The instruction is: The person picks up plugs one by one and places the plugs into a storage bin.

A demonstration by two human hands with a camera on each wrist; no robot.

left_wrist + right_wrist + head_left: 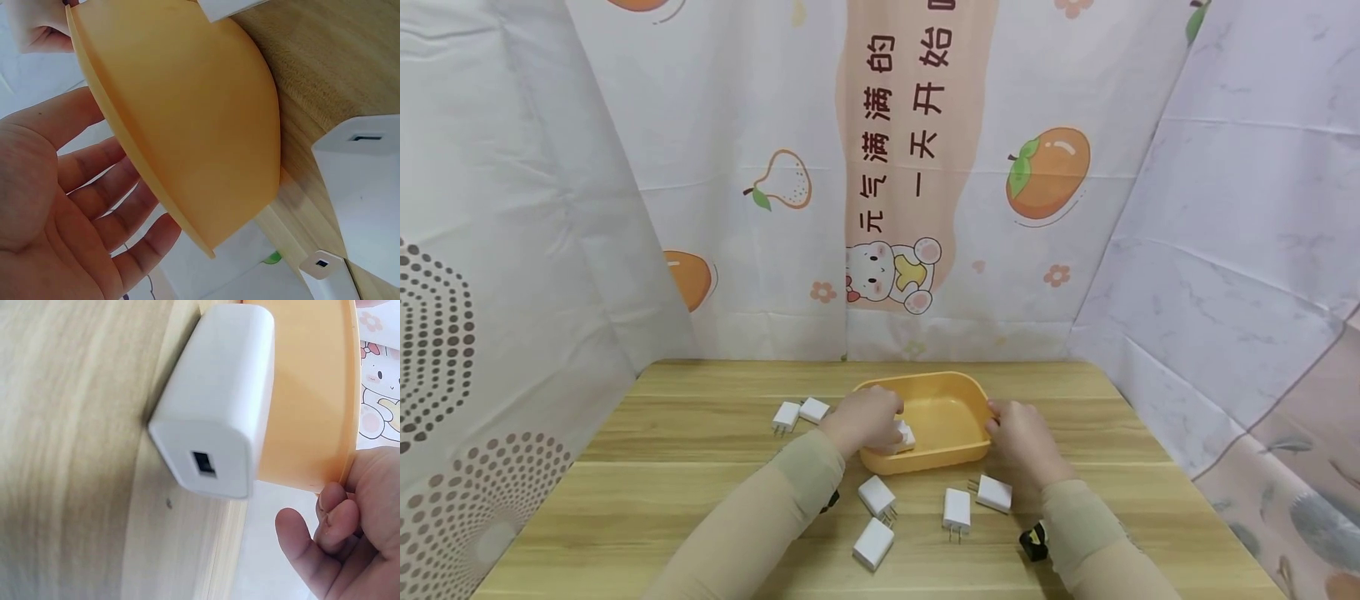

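Note:
A yellow plastic bin (951, 421) stands on the table, with white USB charger plugs (906, 437) inside at its left end. Over that end reaches my left hand (867, 418); in the left wrist view its fingers (100, 187) are spread and loosely bent behind the rim, their tips partly hidden. Nothing shows in its grasp. My right hand (1024, 435) pinches the bin's right rim, as the right wrist view also shows, where the curled fingers (337, 525) meet the edge.
Two chargers (786, 416) lie left of the bin. In front of it are more: a pair (874, 543) at centre-left and another pair (957, 510) at centre-right, prongs showing. The wooden table (700, 433) meets printed curtains (760, 250) at the back and sides.

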